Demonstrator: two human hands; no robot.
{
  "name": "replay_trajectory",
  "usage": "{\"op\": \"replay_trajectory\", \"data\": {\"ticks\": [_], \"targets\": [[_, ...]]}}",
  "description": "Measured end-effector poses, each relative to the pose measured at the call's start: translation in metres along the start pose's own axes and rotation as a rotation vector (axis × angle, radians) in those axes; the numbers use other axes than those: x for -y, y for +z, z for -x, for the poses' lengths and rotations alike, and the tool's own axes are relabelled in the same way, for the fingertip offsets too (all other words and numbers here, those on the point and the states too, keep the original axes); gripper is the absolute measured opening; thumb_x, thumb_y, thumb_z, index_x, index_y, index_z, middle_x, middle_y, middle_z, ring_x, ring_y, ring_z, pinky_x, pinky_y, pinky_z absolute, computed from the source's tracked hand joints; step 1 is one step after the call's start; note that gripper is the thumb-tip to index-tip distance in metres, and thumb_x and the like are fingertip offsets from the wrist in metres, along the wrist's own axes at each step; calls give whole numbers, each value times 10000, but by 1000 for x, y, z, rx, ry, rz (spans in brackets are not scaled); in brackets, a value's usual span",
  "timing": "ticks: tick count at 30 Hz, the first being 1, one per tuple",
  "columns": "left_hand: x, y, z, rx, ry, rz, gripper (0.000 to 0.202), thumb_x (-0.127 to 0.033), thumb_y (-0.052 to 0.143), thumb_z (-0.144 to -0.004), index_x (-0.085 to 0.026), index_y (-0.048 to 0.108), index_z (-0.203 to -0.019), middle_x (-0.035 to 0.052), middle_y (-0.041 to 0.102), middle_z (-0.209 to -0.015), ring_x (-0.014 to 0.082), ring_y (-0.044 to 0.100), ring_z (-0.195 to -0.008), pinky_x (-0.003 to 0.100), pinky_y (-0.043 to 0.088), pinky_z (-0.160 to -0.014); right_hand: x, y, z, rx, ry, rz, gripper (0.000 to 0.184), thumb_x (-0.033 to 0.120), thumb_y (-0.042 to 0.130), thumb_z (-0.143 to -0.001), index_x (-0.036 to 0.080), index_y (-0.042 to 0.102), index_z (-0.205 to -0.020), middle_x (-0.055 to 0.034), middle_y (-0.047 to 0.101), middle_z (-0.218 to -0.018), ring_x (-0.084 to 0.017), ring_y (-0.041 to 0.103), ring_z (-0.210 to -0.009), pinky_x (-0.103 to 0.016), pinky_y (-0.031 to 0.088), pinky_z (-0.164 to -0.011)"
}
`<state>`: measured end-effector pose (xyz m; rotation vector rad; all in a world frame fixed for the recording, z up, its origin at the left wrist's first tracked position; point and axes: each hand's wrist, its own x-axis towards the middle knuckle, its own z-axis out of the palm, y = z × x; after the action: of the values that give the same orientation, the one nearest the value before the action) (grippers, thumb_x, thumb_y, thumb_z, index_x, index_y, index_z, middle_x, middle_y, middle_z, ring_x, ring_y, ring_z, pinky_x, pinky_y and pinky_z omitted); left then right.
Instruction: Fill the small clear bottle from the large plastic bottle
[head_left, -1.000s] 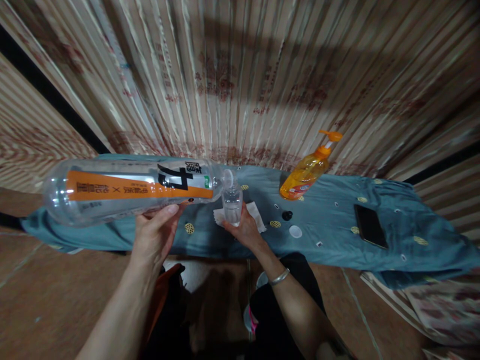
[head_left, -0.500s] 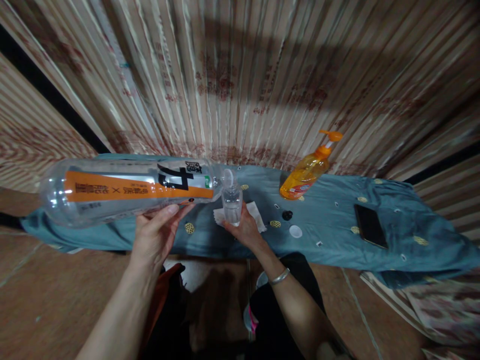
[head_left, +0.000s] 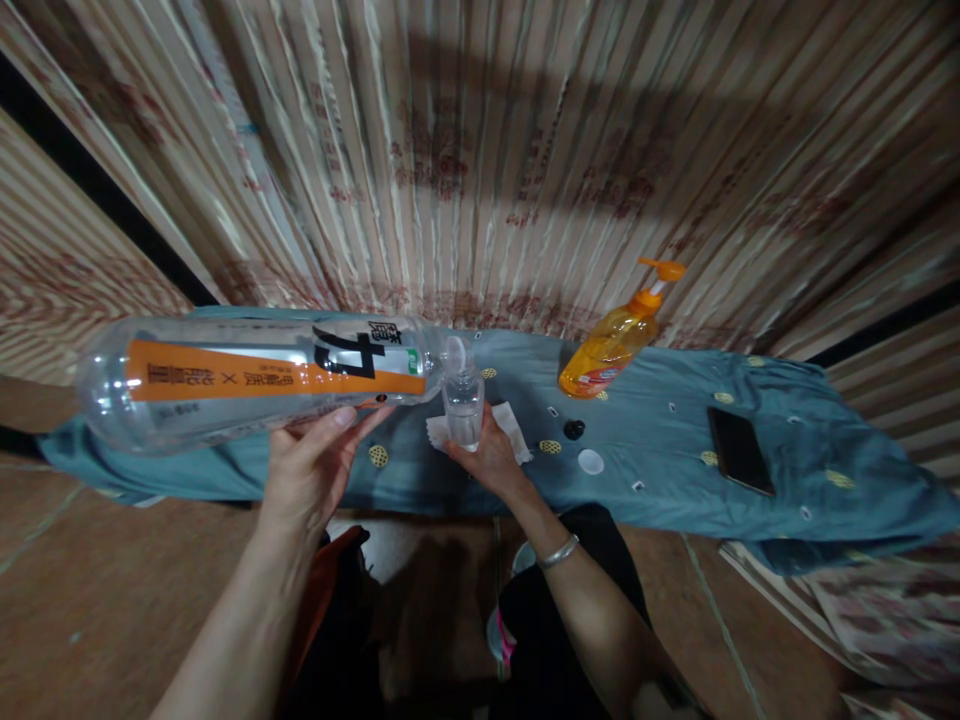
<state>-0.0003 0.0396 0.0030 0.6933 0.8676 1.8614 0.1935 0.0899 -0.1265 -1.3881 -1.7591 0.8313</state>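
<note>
My left hand (head_left: 311,470) cradles a large clear plastic bottle (head_left: 247,380) with an orange label from below, holding it almost level. Its open mouth rests over the top of a small clear bottle (head_left: 463,402). My right hand (head_left: 491,458) grips that small bottle by its base and keeps it upright above a white tissue (head_left: 510,425) on the blue cloth (head_left: 660,470). Some clear liquid sits in the lower part of the small bottle. A metal bangle is on my right wrist.
An orange pump dispenser (head_left: 619,340) stands at the back of the cloth. A small black cap (head_left: 574,430) and a white cap (head_left: 590,462) lie right of the tissue. A dark phone (head_left: 740,452) lies further right. Striped curtains hang behind; brown tiled floor is below.
The big bottle's base has drifted slightly left and my left fingers have spread a little along it. The small bottle and my right hand stay put.
</note>
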Motion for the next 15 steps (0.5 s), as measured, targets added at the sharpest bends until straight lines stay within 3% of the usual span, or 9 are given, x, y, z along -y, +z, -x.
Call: {"op": "replay_trajectory", "data": {"ticks": [4,9,15], "targets": [[1,-1,0,4,7,2,701,-136,988,-454,-241,713,-1090,-16,754,-701,189,732,-689,457,682,-756,1,0,0,21,16,21,901,319,781,-796,78,334,-1539,-243,603,-1436,-380,589,-1359,-579,497,-1134],[2,-1,0,-1,11,-13,676,-155,989,-456,-239,720,-1071,-5,754,-700,202,746,-713,432,681,-757,-1,1,0,-6,-13,8,878,306,791,-788,166,355,-1537,-190,630,-1420,-361,624,-1323,-576,527,-1109],[1,0,0,14,20,-29,661,-165,977,-472,-240,726,-1078,-13,723,-641,210,741,-686,420,681,-747,-2,2,0,-10,-10,6,880,306,795,-779,155,363,-1531,-197,627,-1418,-370,616,-1334,-573,527,-1111]]}}
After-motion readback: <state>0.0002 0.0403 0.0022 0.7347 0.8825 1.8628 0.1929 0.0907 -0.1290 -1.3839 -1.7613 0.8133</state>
